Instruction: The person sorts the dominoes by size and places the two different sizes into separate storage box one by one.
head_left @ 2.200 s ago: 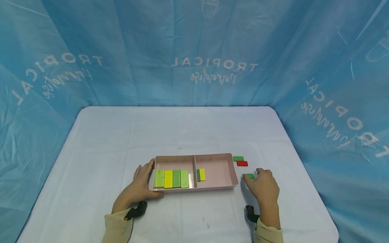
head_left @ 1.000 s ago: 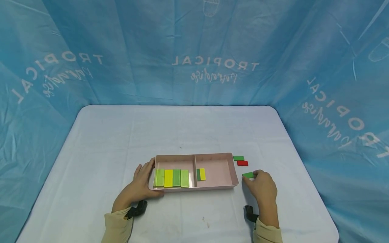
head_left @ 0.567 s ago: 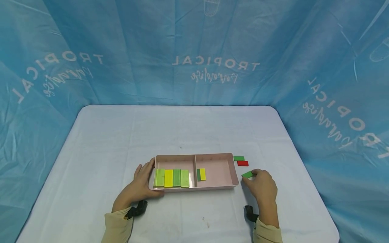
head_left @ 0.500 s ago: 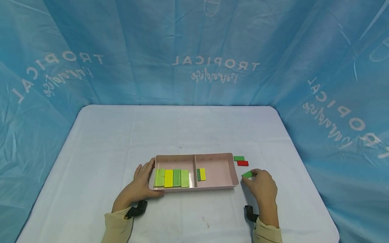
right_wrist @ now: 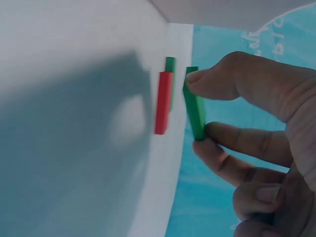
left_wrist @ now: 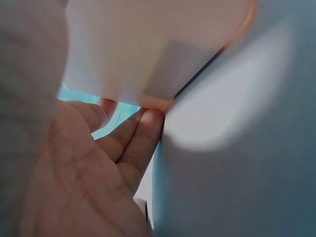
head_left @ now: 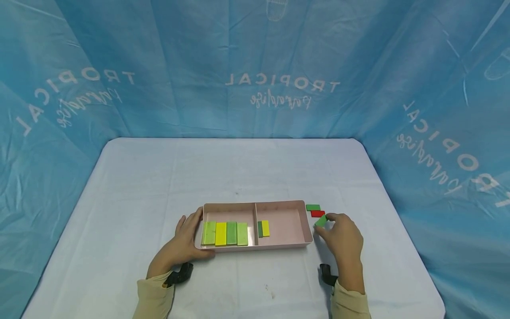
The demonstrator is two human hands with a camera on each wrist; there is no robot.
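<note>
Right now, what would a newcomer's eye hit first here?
Probably the blue curtain with its mirrored TROPICAL lettering, filling the background beyond the white table. Next, the pink box, its left compartment showing a row of green and yellow blocks, the left hand holding its left end. Then the green block pinched in the right hand, just off the box's right end, near a red block.
</note>
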